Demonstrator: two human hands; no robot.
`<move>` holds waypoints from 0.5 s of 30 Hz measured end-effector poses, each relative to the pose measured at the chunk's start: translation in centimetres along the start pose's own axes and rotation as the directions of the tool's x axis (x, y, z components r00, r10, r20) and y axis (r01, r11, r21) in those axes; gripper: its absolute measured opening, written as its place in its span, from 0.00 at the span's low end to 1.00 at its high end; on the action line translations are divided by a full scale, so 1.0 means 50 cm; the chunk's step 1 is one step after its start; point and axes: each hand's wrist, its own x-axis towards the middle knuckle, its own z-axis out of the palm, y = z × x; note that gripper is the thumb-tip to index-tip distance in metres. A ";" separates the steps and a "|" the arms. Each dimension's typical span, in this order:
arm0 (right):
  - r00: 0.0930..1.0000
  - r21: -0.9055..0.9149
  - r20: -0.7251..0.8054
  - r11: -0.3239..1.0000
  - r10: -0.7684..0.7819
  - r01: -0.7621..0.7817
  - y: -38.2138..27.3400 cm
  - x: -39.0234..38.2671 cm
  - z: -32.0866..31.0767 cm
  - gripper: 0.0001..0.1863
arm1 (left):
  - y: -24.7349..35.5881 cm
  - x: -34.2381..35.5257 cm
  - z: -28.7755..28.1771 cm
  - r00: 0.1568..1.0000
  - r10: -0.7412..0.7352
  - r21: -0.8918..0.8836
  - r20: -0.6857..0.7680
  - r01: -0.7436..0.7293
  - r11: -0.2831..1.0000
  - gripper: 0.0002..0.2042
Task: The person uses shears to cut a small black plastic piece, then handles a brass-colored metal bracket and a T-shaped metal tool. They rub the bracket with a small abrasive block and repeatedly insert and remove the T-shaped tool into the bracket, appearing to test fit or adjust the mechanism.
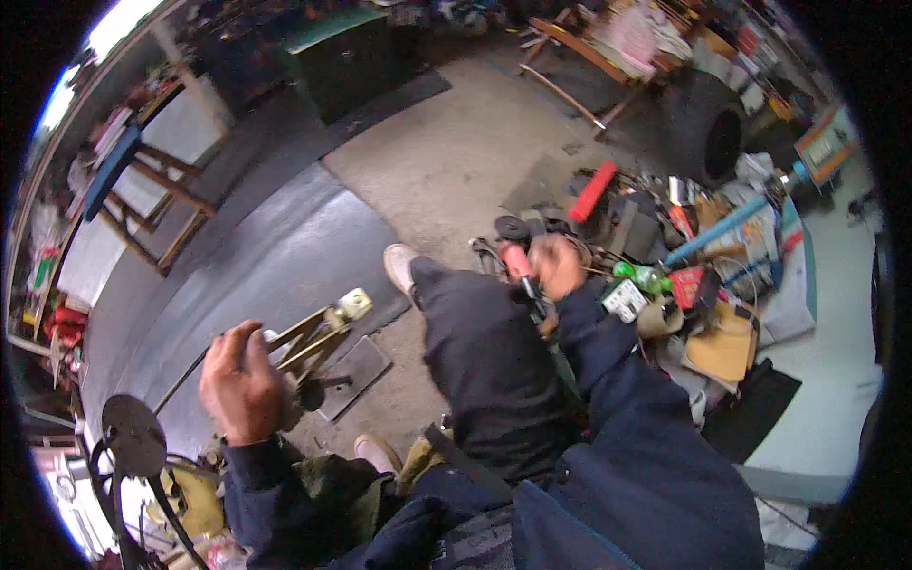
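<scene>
My left hand (242, 380) is raised at the lower left, fingers loosely bent and apart, with nothing visible in it, beside a metal stand (318, 347) with a pale block at its top and a thin rod. My right hand (559, 268) is at the red power tool (516, 258) with a dark disc head, among the heaped tools right of my leg. Its fingers are blurred, so whether it grips the tool is unclear. My dark-trousered leg (484, 370) stretches between my hands, the shoe on the concrete floor.
A cluttered pile (703, 332) with a long blue tube (712, 228) lies at the right, near a black tire (708, 123). A wooden-legged stool (142, 190) stands upper left, a dark green cabinet (337, 71) at the back, a round disc on a stand (133, 437) lower left.
</scene>
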 end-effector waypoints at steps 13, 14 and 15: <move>0.678 -0.259 0.435 0.804 0.592 -0.536 0.272 -0.452 0.064 0.16 | -0.010 0.009 -0.008 0.980 -0.036 0.157 0.195 0.005 0.988 0.17; 0.685 -0.307 0.407 0.797 0.604 -0.520 0.258 -0.440 0.063 0.18 | -0.014 0.008 -0.007 0.980 -0.035 0.145 0.197 0.006 0.989 0.16; 0.695 -0.302 0.389 0.797 0.605 -0.524 0.249 -0.429 0.058 0.19 | -0.016 0.008 -0.007 0.977 -0.035 0.133 0.209 0.007 0.991 0.15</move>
